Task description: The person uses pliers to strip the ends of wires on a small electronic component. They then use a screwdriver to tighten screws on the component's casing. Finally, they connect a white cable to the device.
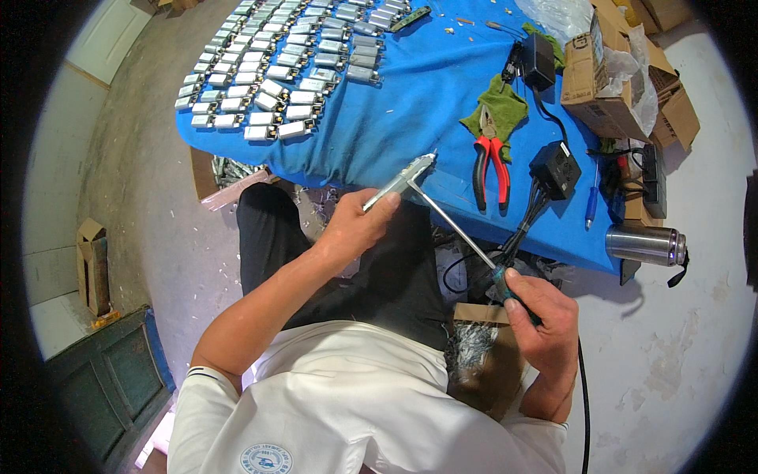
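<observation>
My left hand (359,225) is closed around a slim silver metal piece (401,182), thumb on top. The piece points up and right toward the table's front edge, and its far end is narrow. I cannot make out its exact kind. A screwdriver (462,231) with a long steel shaft and dark teal handle is in my right hand (541,320), thumb and fingers wrapped on the handle. Its tip meets the side of the silver piece, just beyond my left thumb. Red-and-black pliers (491,162) lie nearby, jaws on a green cloth (505,107).
Rows of small silver blocks (245,91) cover the far left of the blue-covered table (379,118). At the right are a black adapter (539,63), a black box with cables (556,170), a blue pen (591,207), a steel flask (646,246) and a cardboard box (583,83).
</observation>
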The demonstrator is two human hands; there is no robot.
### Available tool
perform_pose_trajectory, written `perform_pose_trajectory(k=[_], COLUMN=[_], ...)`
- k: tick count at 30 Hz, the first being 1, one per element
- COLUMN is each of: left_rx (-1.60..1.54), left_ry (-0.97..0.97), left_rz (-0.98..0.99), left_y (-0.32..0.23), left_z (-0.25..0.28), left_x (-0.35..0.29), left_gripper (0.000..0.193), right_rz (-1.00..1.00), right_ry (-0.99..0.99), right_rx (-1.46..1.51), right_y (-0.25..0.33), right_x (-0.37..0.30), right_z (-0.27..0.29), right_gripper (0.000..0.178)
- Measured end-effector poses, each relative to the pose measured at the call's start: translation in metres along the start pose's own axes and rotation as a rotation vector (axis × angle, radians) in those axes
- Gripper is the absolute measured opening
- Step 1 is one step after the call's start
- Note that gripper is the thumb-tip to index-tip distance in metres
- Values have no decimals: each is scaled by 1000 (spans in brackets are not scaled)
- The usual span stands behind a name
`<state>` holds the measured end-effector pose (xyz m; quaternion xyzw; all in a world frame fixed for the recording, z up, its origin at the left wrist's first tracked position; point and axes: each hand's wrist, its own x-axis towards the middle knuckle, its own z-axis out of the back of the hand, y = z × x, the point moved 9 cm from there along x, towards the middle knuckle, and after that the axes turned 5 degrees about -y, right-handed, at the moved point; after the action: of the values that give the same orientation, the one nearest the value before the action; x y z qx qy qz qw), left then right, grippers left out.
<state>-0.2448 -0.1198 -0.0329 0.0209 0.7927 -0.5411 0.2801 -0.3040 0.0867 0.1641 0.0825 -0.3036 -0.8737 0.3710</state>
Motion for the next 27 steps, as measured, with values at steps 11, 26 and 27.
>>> perform_pose_trajectory(k=[11,26,27], left_rx=[-28,9,3], left_ry=[-31,3,8], left_rz=[13,-8,-10], left_y=[-4,-6,-5], left_z=[-3,-1,-1], left_x=[-2,1,1], left_gripper=[43,42,42], right_rz=[-136,-20,-22], right_ry=[20,-2,-2], right_rx=[136,-1,11], right_y=[-16,4,2], right_x=[8,13,13], right_z=[-8,4,5], right_gripper=[35,35,35])
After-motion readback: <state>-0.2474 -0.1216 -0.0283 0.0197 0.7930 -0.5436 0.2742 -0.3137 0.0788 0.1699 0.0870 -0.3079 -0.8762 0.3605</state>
